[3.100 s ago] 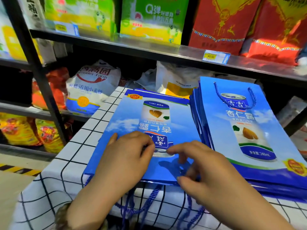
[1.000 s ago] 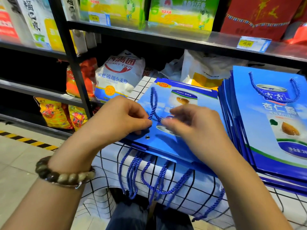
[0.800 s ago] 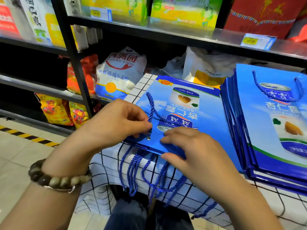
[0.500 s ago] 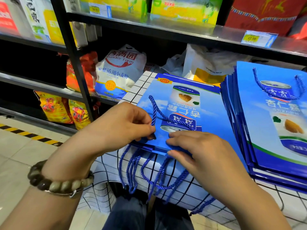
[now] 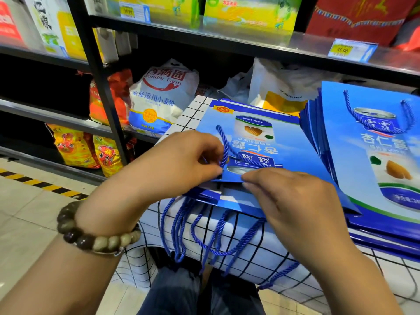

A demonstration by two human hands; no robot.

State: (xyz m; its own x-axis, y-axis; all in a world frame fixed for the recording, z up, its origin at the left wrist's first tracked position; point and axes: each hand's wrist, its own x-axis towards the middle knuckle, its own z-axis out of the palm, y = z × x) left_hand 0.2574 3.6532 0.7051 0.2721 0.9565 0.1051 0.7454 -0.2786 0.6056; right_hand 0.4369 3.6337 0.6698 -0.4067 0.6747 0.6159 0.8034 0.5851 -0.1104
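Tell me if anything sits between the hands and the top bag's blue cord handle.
Nothing visible does. The left hand pinches the cord handle at the near edge of the top bag; the right hand pinches that edge.

Black metal shelving [image 5: 97, 87] stacked with packaged goods [image 5: 163, 96]; pale tiled floor [image 5: 27, 212]; yellow-black hazard stripe [image 5: 34, 181] along its base.

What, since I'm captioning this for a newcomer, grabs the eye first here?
Centre frame, the left hand pinches a blue cord handle on the top blue gift bag, whose near edge the right hand pinches. A stack of identical bags lies at right, all on a checked cloth.
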